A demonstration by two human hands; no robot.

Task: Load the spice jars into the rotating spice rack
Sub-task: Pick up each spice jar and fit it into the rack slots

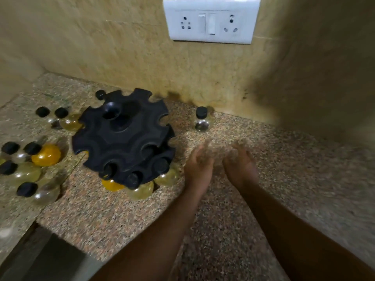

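Black rotating spice rack point(123, 136): on the speckled bench point(263, 179), near the wall; three jars point(140, 185) seated in its front slots. Loose jars point(30, 157) (black caps) clustered at its left. Single jar point(202, 119) upright at its right. Left hand point(199, 166) and right hand point(240, 165): close together above the bench, fingers blurred; grip and contents cannot be told.

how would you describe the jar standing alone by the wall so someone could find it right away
Start at the white switch plate on the wall and drop down to the granite counter. The lone jar stands there, right of the black spice rack. It is clear with a black cap, and no other jar touches it.
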